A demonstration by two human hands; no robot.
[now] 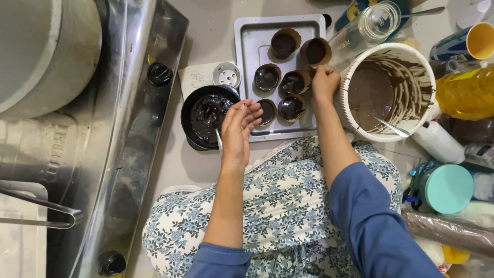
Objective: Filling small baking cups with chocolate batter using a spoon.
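Note:
My right hand [324,81] grips a brown paper cup [315,51] filled with dark batter, holding it over the right side of a grey metal tray [247,41]. Several more batter-filled paper cups [267,77] stand on that tray. My left hand [238,127] hovers with fingers spread and nothing in it, between a black bowl of dark chocolate mixture [206,117] and the tray's near edge. A spoon handle [218,140] pokes out of the black bowl beside that hand.
A white bowl of brown batter [387,92] with a spoon [392,126] sits right of the tray. A steel stove [123,128] with black knobs stands on the left. Bottles, a yellow oil bottle [465,90], a glass jar [378,21] and a teal lid [446,188] crowd the right side.

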